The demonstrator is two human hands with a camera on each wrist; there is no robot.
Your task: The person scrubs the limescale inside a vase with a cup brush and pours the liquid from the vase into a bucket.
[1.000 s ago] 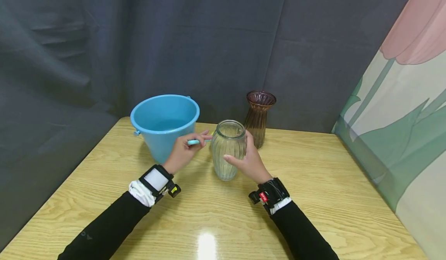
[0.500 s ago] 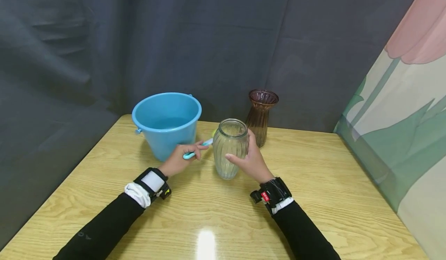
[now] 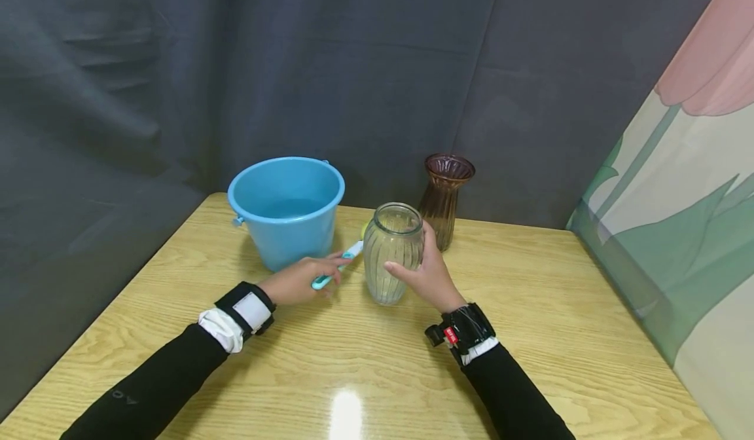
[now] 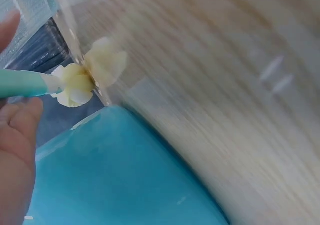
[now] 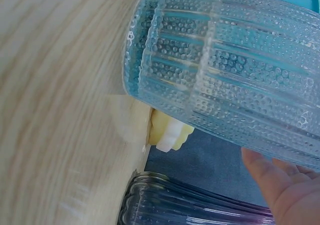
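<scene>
A clear ribbed glass jar [image 3: 393,253] stands upright on the wooden table [image 3: 530,335], and my right hand [image 3: 421,271] grips its right side. My left hand [image 3: 300,281] lies low on the table just left of the jar and holds a teal-handled brush [image 3: 337,268]. The brush's yellow-white head [image 4: 82,82] pokes out beside the jar, close to the table's far edge. From the right wrist, the jar [image 5: 225,70] fills the view, with the brush head [image 5: 170,132] behind it and my fingers [image 5: 285,190] at the lower right.
A blue bucket [image 3: 287,207] with some water stands at the back left, close to my left hand. A brown ribbed glass vase [image 3: 446,198] stands behind the jar. Dark cloth hangs behind the table; a flower-printed panel [image 3: 677,217] closes the right side.
My left hand has dropped from near the jar's rim to the tabletop and drawn back left, bringing the brush with it. The right hand and jar have stayed put.
</scene>
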